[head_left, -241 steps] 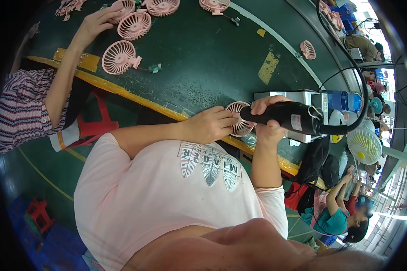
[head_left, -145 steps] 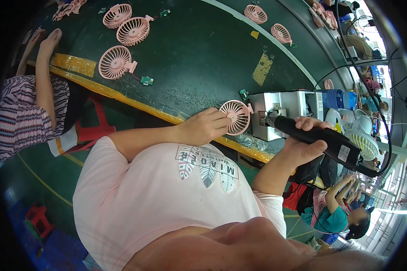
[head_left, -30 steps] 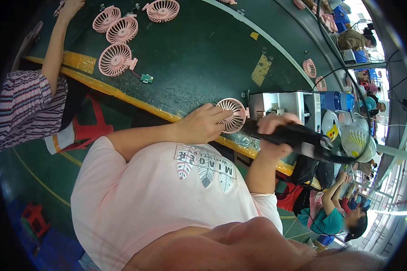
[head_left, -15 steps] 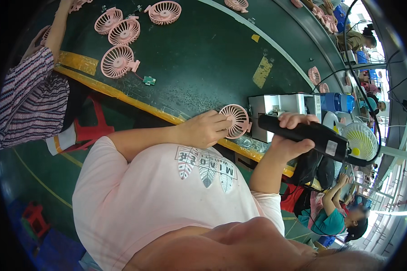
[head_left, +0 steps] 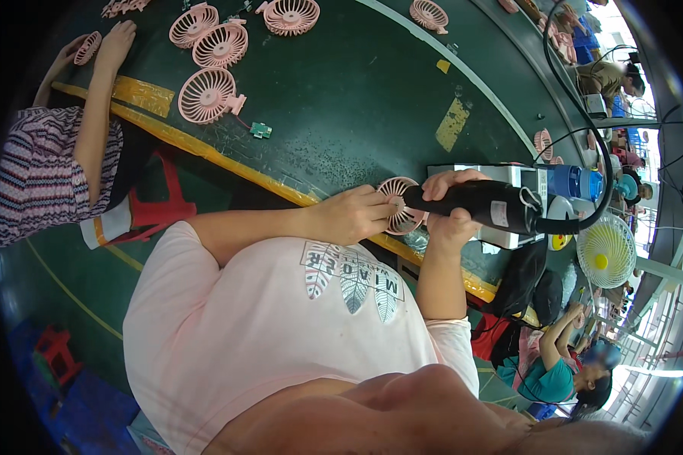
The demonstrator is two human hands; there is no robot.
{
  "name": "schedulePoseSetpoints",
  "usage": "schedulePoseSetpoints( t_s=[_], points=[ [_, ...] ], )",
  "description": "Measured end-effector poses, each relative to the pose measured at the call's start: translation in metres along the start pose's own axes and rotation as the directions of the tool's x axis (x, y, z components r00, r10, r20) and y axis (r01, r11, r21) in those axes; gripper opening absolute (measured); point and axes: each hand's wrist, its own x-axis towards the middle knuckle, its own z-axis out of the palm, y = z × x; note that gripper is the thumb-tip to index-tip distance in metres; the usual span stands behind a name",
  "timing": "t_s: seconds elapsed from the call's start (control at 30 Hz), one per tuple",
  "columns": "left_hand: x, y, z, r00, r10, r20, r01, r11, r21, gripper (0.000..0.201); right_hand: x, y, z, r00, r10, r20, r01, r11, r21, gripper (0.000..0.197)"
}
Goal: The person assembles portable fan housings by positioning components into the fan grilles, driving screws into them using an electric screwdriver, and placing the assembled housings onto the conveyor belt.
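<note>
Yellow tape (head_left: 205, 157) runs along the near edge of the green surface (head_left: 341, 83), with a yellow patch (head_left: 452, 125) farther in. At left, a person in a striped top (head_left: 34, 178) is near a red stool (head_left: 168, 199); a second red stool (head_left: 57, 353) shows lower down. At right are blue containers (head_left: 565, 180), a white fan with a yellow hub (head_left: 613, 244), a black bag (head_left: 522, 284) and a person in a teal top (head_left: 552, 381).

passable: green tabletop (head_left: 341, 91) between circuit board (head_left: 260, 130) and held fan (head_left: 407, 219) | blocked right: black tool (head_left: 474, 203), white box (head_left: 538, 182)

Factory workshop: long green workbench (head_left: 341, 91), several pink fan frames (head_left: 205, 95) (co-workers (head_left: 42, 178) alongside).
</note>
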Motion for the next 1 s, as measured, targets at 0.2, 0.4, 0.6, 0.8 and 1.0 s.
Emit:
schedulePoseSetpoints(
  t_s=[0.2,0.4,0.6,0.8,1.0],
  points=[
    [-0.001,-0.005,-0.007,0.997,0.033,0.069,-0.032,0.999,-0.006,0.015,-0.009,-0.004,-0.011,0.997,-0.079,0.008,0.078,0.992,0.101,0.061],
    [0.041,-0.086,-0.047,0.967,-0.256,-0.002,0.225,0.845,0.485,0.015,-0.011,-0.034,-0.021,0.956,-0.28,-0.087,0.27,0.956,-0.115,0.064],
    [0.023,-0.196,-0.11,0.516,-0.839,-0.173,0.605,0.214,0.767,0.041,-0.01,-0.054,-0.038,0.898,-0.437,-0.047,0.426,0.892,-0.153,0.066],
    [0.009,-0.103,-0.059,0.873,-0.486,0.044,0.415,0.788,0.454,0.014,-0.005,-0.068,-0.052,0.873,-0.475,-0.112,0.451,0.873,-0.188,0.062],
    [0.005,-0.007,-0.008,0.988,-0.143,0.065,0.142,0.99,0.027,0.019,-0.004,-0.062,-0.052,0.943,-0.289,-0.162,0.274,0.956,-0.108,0.059]
  ],
)
